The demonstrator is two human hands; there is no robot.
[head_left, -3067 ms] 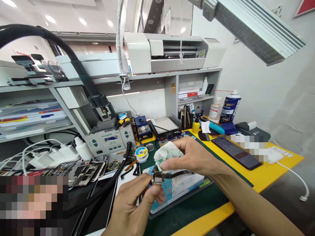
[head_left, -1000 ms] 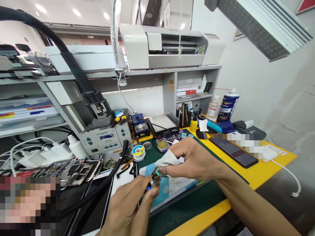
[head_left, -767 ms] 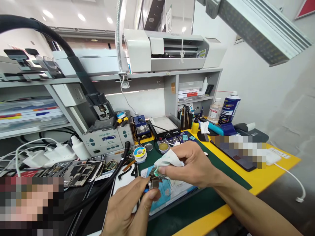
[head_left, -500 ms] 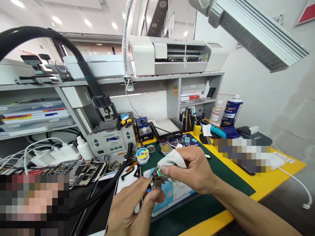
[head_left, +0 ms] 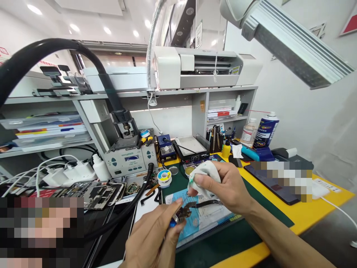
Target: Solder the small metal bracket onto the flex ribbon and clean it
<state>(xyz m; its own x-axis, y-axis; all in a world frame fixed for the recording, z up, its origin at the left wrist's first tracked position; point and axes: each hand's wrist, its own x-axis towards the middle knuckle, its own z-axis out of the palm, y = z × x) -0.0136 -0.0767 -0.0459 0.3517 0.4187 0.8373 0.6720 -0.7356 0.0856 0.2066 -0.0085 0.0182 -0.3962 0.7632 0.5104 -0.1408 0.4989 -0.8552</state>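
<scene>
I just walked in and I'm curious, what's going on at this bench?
A person is working at an electronics repair bench. Their left hand pinches a small metal part with a black flex cable trailing from it, while their right hand holds a white cloth close by, not clearly touching it. Both are over a printed blue-and-white mat on a green bench mat. A solder wire spool sits nearby.
</scene>
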